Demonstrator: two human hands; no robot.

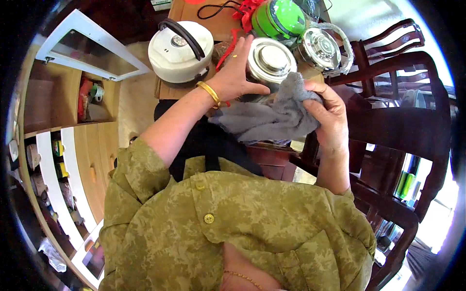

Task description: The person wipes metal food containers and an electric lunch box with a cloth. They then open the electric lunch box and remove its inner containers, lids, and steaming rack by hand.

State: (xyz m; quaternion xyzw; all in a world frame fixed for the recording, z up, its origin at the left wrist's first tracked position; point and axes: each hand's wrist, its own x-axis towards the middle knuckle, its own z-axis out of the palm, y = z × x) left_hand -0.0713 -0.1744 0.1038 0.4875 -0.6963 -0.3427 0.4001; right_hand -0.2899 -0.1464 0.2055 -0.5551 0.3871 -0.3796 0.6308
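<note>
- left hand wraps steel container, fingers curled on its side.
- right hand pinches grey cloth at container's 5 o'clock.
- white pot at container's 9 o'clock.

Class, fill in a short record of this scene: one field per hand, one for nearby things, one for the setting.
left hand: grips round steel container
right hand: presses grey cloth on that container
nearby: white lidded cooker, green round container, second steel container
setting: dark wooden chair, wooden cupboard
</note>
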